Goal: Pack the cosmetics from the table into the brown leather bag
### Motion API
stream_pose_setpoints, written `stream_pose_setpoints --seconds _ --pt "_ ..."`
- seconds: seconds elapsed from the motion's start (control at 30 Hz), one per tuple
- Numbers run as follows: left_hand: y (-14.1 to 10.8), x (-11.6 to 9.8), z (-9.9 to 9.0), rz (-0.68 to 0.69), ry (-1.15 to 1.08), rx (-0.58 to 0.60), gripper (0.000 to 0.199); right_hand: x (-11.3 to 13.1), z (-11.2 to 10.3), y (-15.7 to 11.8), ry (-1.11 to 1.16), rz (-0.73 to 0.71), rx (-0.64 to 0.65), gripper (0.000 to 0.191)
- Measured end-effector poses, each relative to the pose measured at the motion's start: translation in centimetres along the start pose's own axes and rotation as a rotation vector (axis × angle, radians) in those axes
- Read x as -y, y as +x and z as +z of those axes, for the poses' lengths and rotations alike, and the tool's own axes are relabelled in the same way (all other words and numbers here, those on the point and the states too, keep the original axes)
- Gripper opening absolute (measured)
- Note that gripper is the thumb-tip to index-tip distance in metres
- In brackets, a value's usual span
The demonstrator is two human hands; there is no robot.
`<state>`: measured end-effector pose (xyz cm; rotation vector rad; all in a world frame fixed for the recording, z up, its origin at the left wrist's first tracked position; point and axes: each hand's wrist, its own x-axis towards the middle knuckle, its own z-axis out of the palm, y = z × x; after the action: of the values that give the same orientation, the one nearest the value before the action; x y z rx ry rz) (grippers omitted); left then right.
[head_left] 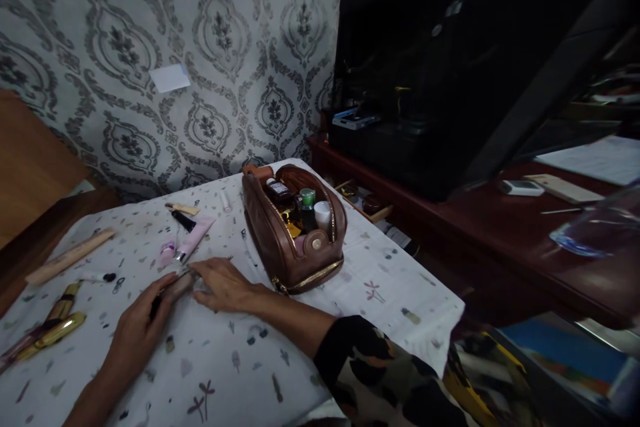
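Low between both hands lies a slim tube (pixel 176 285), dull brownish with a dark end, flat on the cloth (pixel 260 373). Left hand (pixel 134 330) curls its fingers around the near end; right hand (pixel 224 285) rests fingertips on the far end, fingers together. No writing can be read anywhere. Beyond the grip lie a pink tube (pixel 194 238) and a black pencil (pixel 183 220); to its right stands an open brown pouch (pixel 293 230) packed with bottles. Left of it lie gold tubes (pixel 61 321). White floral-printed cloth, damask wallpaper (pixel 210 47), a dark wooden cabinet (pixel 500 233) at far right.
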<state>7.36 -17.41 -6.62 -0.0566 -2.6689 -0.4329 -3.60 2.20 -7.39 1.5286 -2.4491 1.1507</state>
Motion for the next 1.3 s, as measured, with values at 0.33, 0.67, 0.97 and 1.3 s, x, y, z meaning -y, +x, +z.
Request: stream_pose_setpoints --seconds 0.33,0.67,0.97,1.3 --pt "-1.0 0.4 -0.7 -0.058 0.003 0.114 0.054 0.3 -0.8 -0.2 0.001 0.020 0.029 0.028" --pt "-1.5 0.6 -0.7 -0.089 0.108 0.166 0.055 0.1 -1.1 0.0 -0.156 -0.147 0.136 0.033" --pt "1.1 -2.3 0.7 0.092 0.051 0.124 0.048 1.3 -3.3 -2.8 -0.304 0.043 0.015 0.018" --pt "0.1 -2.3 -0.3 0.002 -0.001 0.181 0.049 1.5 -2.8 -3.4 -0.182 -0.014 0.051 0.021"
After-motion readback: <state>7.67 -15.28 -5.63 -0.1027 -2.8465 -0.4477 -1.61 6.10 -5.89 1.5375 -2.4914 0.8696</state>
